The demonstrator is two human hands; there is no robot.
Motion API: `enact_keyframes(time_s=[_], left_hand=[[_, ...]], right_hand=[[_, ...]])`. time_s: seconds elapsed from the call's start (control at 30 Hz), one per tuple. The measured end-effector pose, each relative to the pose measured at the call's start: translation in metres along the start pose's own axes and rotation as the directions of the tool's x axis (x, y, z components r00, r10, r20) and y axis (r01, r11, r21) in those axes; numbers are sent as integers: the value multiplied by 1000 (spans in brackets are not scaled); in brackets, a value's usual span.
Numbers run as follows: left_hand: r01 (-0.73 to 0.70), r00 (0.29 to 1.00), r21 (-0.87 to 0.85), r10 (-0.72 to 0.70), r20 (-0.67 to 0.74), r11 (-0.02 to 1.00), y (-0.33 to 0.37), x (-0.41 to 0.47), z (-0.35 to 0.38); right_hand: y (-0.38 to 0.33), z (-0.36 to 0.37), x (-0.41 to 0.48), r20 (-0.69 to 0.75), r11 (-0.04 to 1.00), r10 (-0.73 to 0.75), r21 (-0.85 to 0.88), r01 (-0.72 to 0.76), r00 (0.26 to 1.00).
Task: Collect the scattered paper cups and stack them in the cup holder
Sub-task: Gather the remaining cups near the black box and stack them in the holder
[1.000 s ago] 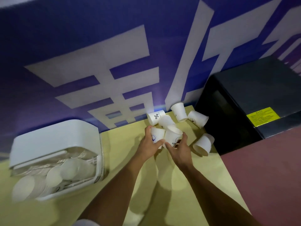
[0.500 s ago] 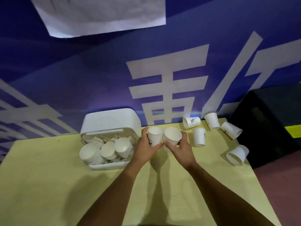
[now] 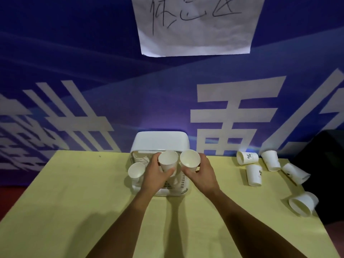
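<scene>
My left hand (image 3: pixel 156 174) grips a white paper cup (image 3: pixel 168 161), mouth toward me, over the white cup holder (image 3: pixel 161 141) at the table's back middle. Beside it my right hand (image 3: pixel 201 174) grips a second white cup (image 3: pixel 189 158), also above the holder. A stack of cups (image 3: pixel 136 171) sits in the holder's left side, with more rims behind it. Several loose cups lie scattered at the right: one printed cup on its side (image 3: pixel 247 158), one upside down (image 3: pixel 254 175), one (image 3: pixel 270 160) behind, one tipped (image 3: pixel 296 173), and one on its side near the edge (image 3: pixel 302 203).
The yellow table (image 3: pixel 74 202) runs up to a blue banner wall with white characters. A white paper sheet (image 3: pixel 195 25) hangs on the wall. A black box (image 3: pixel 327 164) stands at the right, just past the scattered cups.
Both hands lifted a cup each from the scattered group and carried them left to the holder. My view swung left and up with them.
</scene>
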State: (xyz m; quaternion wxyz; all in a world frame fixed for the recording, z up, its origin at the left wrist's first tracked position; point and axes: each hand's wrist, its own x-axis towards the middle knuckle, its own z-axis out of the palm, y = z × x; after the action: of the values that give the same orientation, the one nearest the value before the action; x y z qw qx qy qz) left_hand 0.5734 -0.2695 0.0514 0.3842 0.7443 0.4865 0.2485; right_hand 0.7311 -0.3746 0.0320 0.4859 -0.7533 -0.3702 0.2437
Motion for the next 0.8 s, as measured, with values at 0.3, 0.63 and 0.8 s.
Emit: enact_keyframes(time_s=[0.3, 0.63, 0.8], left_hand=[[39, 999, 50, -41, 30, 998, -3, -3, 17], [-39, 993, 117, 26, 114, 992, -9, 10, 6], [-68, 955, 65, 46, 292, 996, 3, 3, -9]], right_hand=[[20, -18, -11, 14, 978, 33, -207, -30, 999], [9, -12, -17, 74, 959, 31, -283, -8, 997], [-6, 9, -19, 128, 955, 1, -295, 37, 992]])
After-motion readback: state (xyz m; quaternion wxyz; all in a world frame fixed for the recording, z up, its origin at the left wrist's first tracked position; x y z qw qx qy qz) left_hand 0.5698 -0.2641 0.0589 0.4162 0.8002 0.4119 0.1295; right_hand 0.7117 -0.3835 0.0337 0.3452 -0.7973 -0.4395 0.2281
